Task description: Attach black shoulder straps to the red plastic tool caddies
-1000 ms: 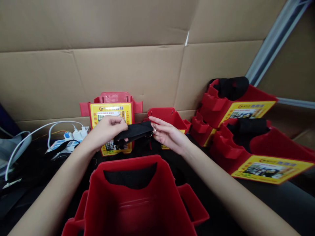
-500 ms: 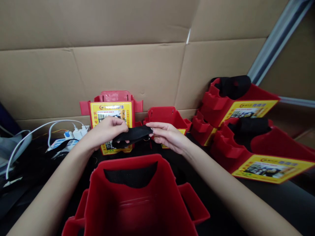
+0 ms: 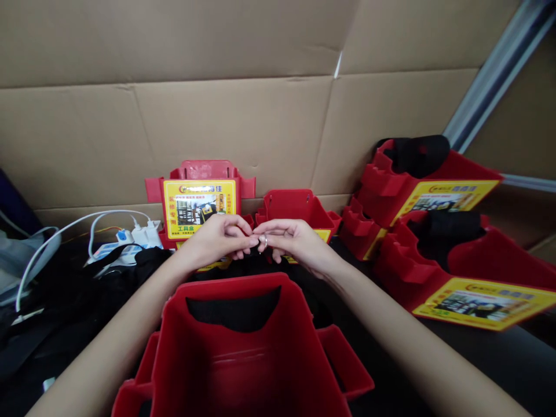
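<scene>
Just beyond the far rim of a red plastic tool box (image 3: 243, 359), my two hands meet at the fingertips. My left hand (image 3: 223, 238) is closed in a pinch, and my right hand (image 3: 295, 242) pinches from the other side. Between and below the fingers shows a small part of a black strap (image 3: 259, 253); the fingers cover most of it. A small silvery ring (image 3: 263, 241) glints at my right fingertips; I cannot tell whether it is worn or held. Black fabric (image 3: 234, 313) shows through the box's back opening.
Behind my hands stand a labelled red box (image 3: 200, 208) and a smaller one (image 3: 289, 205). More red boxes (image 3: 399, 246) with black straps are stacked at right. At left lie a power strip (image 3: 117, 252) with plugs, white cables and black straps (image 3: 56, 313). Cardboard (image 3: 234, 127) lines the back.
My hands have come together, my left moving right toward my right hand. The black strap, earlier stretched between them, is now mostly hidden by fingers. The view has shifted slightly.
</scene>
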The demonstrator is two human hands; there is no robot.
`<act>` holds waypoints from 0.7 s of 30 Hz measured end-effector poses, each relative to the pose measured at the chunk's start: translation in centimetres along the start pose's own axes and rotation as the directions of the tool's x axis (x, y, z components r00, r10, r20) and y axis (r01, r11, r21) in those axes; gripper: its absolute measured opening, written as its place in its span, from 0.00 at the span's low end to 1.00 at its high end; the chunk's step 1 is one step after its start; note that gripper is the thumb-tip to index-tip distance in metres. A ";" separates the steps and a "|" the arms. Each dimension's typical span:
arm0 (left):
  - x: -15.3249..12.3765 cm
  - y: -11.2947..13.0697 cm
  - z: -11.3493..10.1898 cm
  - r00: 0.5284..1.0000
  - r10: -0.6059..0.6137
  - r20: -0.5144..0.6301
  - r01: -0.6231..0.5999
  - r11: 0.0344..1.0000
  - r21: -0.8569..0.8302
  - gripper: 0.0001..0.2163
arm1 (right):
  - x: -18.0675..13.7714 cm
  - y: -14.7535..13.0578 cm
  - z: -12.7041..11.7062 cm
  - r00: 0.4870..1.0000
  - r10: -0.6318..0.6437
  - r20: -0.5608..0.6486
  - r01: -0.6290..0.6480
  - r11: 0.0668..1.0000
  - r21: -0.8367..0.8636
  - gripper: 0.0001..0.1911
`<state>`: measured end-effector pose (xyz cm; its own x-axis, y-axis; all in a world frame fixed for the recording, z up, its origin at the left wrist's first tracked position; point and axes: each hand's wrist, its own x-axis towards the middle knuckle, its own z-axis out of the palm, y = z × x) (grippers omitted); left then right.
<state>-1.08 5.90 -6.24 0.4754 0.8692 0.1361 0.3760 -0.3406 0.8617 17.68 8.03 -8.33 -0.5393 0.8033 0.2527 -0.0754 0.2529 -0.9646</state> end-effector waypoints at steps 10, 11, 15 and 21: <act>-0.8 0.1 0.2 0.996 0.011 0.088 -0.033 0.965 0.261 0.15 | 0.0 -0.3 -0.5 1.000 0.011 -0.002 -0.011 0.997 0.079 0.08; -0.7 0.0 0.4 0.997 0.012 0.075 -0.030 0.969 0.244 0.15 | 0.0 -0.4 -0.7 1.000 0.012 0.001 -0.012 0.996 0.085 0.08; -0.4 -0.5 0.4 0.997 0.010 0.082 -0.023 0.987 0.158 0.18 | -0.1 -0.7 -1.1 1.000 0.006 0.000 -0.006 0.995 0.101 0.08; -0.6 -0.4 -0.5 0.983 -0.087 0.163 0.057 0.983 0.176 0.13 | 0.0 -0.7 -1.8 1.000 0.001 -0.024 0.001 0.997 0.079 0.08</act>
<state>-1.94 5.69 -6.39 0.5645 0.8252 -0.0206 0.5369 -0.3481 0.7685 19.20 8.84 -7.47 -0.5195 0.8161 0.2532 -0.1416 0.2101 -0.9674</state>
